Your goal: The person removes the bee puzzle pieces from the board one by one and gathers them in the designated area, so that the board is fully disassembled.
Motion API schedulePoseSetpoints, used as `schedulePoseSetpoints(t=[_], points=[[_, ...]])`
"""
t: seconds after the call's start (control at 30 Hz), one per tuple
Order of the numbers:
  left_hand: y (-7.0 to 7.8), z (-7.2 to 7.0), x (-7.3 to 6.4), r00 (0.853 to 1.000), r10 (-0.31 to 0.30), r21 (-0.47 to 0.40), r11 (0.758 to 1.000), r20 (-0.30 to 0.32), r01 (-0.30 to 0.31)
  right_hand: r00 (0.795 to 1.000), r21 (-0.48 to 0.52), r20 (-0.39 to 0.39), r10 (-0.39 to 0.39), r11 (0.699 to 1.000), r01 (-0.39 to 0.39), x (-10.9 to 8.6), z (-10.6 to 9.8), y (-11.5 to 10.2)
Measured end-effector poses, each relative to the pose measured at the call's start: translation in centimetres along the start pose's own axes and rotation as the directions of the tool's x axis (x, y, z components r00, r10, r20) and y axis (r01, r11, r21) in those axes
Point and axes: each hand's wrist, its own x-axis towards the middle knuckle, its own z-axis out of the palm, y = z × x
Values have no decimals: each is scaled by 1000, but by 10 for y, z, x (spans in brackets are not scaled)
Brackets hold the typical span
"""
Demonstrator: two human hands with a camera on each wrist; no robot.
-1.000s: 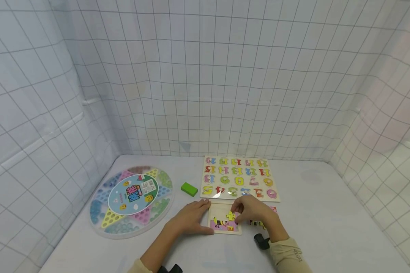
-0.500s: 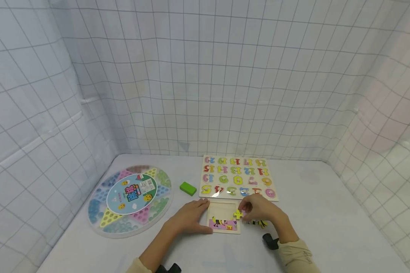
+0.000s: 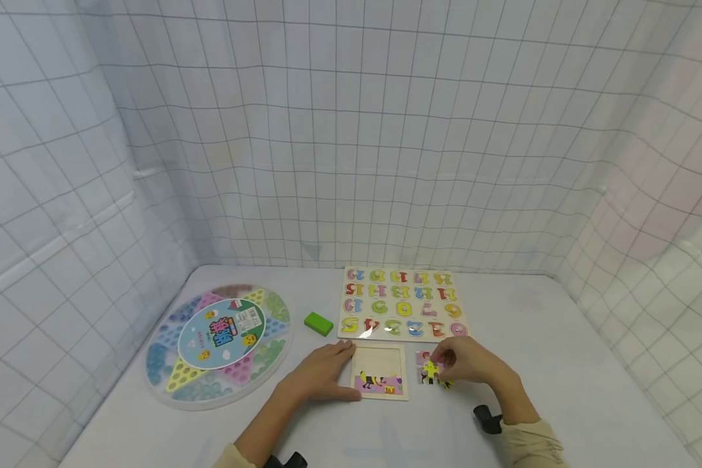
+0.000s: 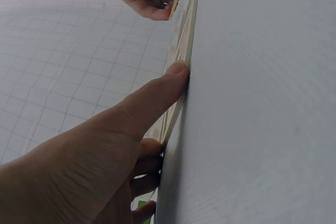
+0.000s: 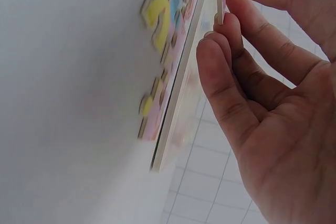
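Observation:
My right hand [image 3: 467, 361] pinches a yellow jigsaw piece [image 3: 429, 369] between thumb and fingers, above loose pink, yellow and black puzzle pieces [image 3: 422, 357] on the table. In the right wrist view the held piece [image 5: 220, 1] is edge-on between the fingertips. To its left lies a shallow wooden puzzle tray [image 3: 406, 370], its lower strip filled with joined pieces showing a bee on pink [image 3: 374, 382]; bare wood shows above. My left hand [image 3: 322, 374] rests at the tray's left side, thumb on the lower left corner [image 4: 177, 68] and fingers straight toward the upper one.
Just behind the tray is a number puzzle board [image 3: 403, 304]. A green block [image 3: 318, 324] lies left of that board. At the far left sits a round game board [image 3: 219, 344] with a blue oval label. A grid-patterned cloth [image 3: 351, 162] hangs around the white table [image 3: 538, 344].
My right hand has moved right with the yellow piece, from over the tray to over the loose pieces beside it. The left hand stays at the tray's edge.

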Motion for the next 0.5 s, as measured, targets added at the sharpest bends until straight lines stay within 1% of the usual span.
schedulePoseSetpoints(t=[0.13,0.27,0.5], points=[[-2,0,0,1000,8,6,1000,-7,-8,999,-3,-18,50,999,-50,-5,-1,6],[-2,-1,0,1000,9,-3,1000,-6,-9,998,-7,-28,64,998,-64,-10,-1,11],[0,-2,-1,1000,1,-11,1000,3,-1,991,-18,-58,116,993,-118,-23,-2,21]])
